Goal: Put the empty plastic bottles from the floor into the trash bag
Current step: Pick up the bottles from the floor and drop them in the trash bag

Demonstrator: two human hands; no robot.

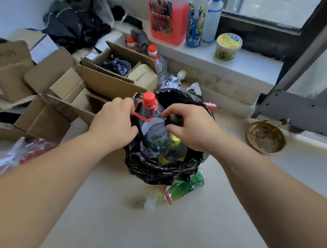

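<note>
- Your left hand (113, 122) is closed on the left rim of the black bag (163, 168), fingers curled over the edge.
- Your right hand (193, 128) pinches the bag's right rim, thumb and fingers pressed together on the plastic.
- Between your hands a big clear bottle (151, 123) with a red cap stands in the bag, neck above the rim, other bottles beneath it.
- A green bottle (183, 189) lies on the floor (151, 237), touching the bag's near side.
- Another red-capped bottle (158, 63) stands beyond the bag, beside the boxes (53, 91) and under the sill (233, 63).
</note>
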